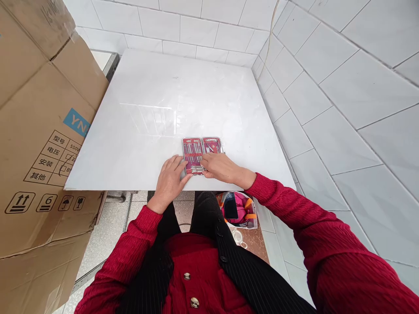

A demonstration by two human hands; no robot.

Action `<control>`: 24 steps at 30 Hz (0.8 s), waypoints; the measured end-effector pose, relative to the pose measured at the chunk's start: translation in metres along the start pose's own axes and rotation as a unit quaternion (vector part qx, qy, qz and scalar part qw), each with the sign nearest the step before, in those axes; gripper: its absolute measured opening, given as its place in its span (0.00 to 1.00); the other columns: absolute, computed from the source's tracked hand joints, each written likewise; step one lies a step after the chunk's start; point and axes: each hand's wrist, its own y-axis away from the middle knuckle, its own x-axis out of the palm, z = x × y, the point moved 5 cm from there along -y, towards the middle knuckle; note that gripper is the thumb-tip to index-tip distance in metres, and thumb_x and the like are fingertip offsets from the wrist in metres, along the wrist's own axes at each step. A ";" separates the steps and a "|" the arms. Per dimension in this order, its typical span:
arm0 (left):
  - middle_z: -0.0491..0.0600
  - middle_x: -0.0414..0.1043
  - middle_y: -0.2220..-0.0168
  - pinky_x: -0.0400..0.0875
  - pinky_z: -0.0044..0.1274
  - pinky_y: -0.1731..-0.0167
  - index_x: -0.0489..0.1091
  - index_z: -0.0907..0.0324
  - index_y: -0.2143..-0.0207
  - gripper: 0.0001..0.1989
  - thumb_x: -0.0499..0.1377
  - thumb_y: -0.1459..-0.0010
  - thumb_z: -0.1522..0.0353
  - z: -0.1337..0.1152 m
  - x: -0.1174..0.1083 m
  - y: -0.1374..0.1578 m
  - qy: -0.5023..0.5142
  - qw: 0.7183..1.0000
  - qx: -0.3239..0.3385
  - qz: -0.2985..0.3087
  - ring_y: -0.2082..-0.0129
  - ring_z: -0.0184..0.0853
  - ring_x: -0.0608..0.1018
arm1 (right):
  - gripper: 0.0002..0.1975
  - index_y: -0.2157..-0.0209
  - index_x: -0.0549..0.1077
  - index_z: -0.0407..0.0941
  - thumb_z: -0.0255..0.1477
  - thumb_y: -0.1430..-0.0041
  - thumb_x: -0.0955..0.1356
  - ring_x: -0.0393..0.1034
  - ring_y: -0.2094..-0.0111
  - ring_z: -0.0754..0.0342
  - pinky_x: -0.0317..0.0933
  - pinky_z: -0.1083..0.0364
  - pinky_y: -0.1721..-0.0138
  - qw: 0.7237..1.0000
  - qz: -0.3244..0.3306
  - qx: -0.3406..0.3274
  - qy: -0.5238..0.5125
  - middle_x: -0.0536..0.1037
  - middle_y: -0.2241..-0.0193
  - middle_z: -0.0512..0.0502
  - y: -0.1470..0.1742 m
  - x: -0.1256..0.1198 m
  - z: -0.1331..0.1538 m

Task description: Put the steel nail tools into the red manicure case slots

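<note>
Manicure kit (194, 152) under right hand (222, 168)

Cardboard box (29, 109), left side: blue patch (77, 122) reads "YN", further lettering unclear. Printed grid (55, 159) lists 型号 with "550W", 电压, 安装, 其他. Signs below: double up-arrows (20, 203), stacking mark "6" (46, 203), umbrella (66, 203), glass (80, 203). Upper handwriting (52, 12) illegible.

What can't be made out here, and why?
All in head view:
Open case with red-and-purple lining: right half's lower part hidden by right hand.
That hand's grip: underside turned away from camera.
Slim silver metal tools: too small to identify.
Large brown cardboard box: cut off by left edge.
Bright pink bundle: partly covered by black phone-shaped slab.
</note>
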 end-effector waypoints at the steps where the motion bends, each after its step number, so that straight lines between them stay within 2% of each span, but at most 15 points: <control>1: 0.59 0.68 0.38 0.62 0.44 0.35 0.69 0.59 0.43 0.21 0.53 0.30 0.56 0.000 0.000 0.000 0.000 1.000 0.000 0.001 0.35 0.50 0.67 | 0.10 0.56 0.76 0.36 0.28 0.32 0.66 0.69 0.56 0.45 0.52 0.53 0.66 1.000 0.003 -0.001 0.000 0.77 0.57 0.34 0.002 -0.002 -0.001; 8: 0.59 0.68 0.38 0.62 0.43 0.35 0.69 0.60 0.43 0.21 0.55 0.31 0.58 -0.002 -0.001 0.001 -0.010 1.000 0.003 -0.002 0.35 0.50 0.67 | 0.09 0.59 0.77 0.37 0.28 0.35 0.69 0.69 0.59 0.47 0.50 0.53 0.67 1.000 0.016 0.024 0.000 0.78 0.59 0.36 0.019 -0.007 -0.018; 13: 0.59 0.68 0.38 0.61 0.45 0.34 0.69 0.61 0.43 0.21 0.55 0.31 0.58 -0.003 0.000 0.003 -0.021 1.000 0.004 -0.001 0.35 0.50 0.66 | 0.11 0.61 0.77 0.39 0.32 0.34 0.67 0.69 0.62 0.49 0.49 0.54 0.67 0.998 -0.026 0.061 -0.023 0.78 0.62 0.39 0.011 -0.021 -0.031; 16: 0.62 0.68 0.38 0.61 0.46 0.35 0.69 0.62 0.43 0.21 0.55 0.30 0.58 -0.005 0.000 0.004 -0.033 0.999 0.009 -0.005 0.35 0.52 0.67 | 0.11 0.62 0.78 0.40 0.32 0.34 0.66 0.70 0.63 0.50 0.47 0.53 0.69 0.994 -0.065 0.086 -0.035 0.79 0.62 0.40 -0.019 -0.038 -0.022; 19: 0.63 0.69 0.39 0.63 0.46 0.36 0.69 0.62 0.43 0.20 0.55 0.30 0.59 -0.008 -0.001 0.005 -0.036 0.999 0.019 -0.014 0.36 0.52 0.68 | 0.13 0.60 0.78 0.40 0.34 0.34 0.67 0.71 0.62 0.49 0.47 0.53 0.69 0.994 -0.085 0.057 -0.042 0.79 0.61 0.39 -0.063 -0.051 0.003; 24: 0.62 0.74 0.47 0.68 0.45 0.41 0.70 0.62 0.43 0.19 0.54 0.29 0.60 -0.008 -0.003 0.006 -0.027 0.998 0.035 -0.038 0.42 0.50 0.74 | 0.12 0.59 0.80 0.39 0.32 0.36 0.67 0.74 0.60 0.46 0.51 0.53 0.68 0.997 -0.063 0.021 -0.040 0.81 0.58 0.36 -0.125 -0.045 0.040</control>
